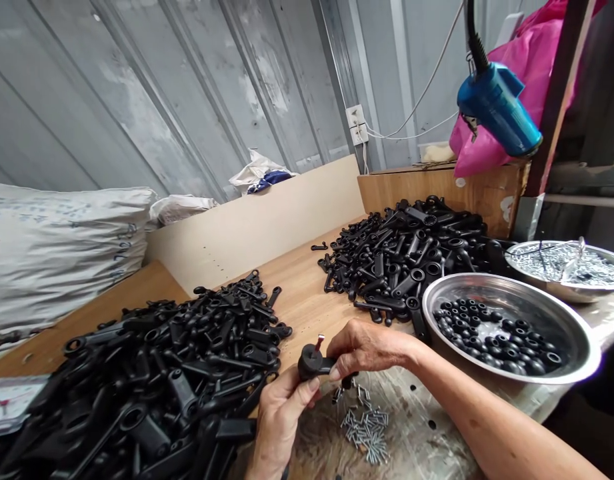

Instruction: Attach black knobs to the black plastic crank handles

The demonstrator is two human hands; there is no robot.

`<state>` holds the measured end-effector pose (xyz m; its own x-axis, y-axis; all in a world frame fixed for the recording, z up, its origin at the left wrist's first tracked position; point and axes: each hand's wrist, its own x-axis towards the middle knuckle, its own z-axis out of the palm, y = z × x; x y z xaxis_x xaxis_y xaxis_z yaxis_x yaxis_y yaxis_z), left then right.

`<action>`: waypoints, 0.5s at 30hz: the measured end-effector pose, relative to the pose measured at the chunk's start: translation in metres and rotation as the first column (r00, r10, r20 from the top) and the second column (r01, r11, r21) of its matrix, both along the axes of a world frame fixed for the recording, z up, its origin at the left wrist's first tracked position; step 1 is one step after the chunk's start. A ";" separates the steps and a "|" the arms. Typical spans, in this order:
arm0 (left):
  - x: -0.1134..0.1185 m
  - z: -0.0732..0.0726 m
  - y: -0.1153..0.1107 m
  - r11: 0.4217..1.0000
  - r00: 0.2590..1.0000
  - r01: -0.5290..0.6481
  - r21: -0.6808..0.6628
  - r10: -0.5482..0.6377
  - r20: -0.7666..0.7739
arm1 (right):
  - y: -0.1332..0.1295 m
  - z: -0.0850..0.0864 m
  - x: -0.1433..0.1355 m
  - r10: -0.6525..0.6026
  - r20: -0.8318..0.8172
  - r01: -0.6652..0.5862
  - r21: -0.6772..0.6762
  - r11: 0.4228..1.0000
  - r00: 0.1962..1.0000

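Both hands are on one black crank handle [311,362], held above the front of the bench. My left hand [283,417] pinches its round hub from below and the left. My right hand [365,350] grips its arm from the right, and the fingers hide part of it. A small reddish piece with a pale tip [319,342] stands up at the hub; I cannot tell what it is. Just below the hands lies a small heap of silver screws [367,430] on the worn bench top [411,433].
A large pile of black crank handles [187,373] lies left, another pile [407,253] at the back right. A steel bowl [584,347] holds black knobs [497,337]; a second bowl [561,287] holds silver screws. A blue power screwdriver [499,110] hangs upper right.
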<state>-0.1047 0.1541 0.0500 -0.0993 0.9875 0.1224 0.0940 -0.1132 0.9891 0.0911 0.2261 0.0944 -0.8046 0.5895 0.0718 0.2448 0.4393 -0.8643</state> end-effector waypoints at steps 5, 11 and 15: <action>0.008 0.004 -0.002 1.000 0.994 -0.019 0.023 0.016 0.109 | -0.010 -0.012 -0.022 0.098 -0.297 -0.182 -0.270 0.946 0.950; 0.016 0.001 -0.003 0.983 0.956 -0.182 0.010 0.175 0.237 | -0.014 -0.025 -0.040 -0.335 -0.462 0.226 -0.277 0.934 0.821; 0.018 0.000 -0.004 0.971 0.943 -0.234 0.040 0.218 0.250 | -0.008 -0.028 -0.034 -0.527 -0.437 0.655 0.223 0.722 0.729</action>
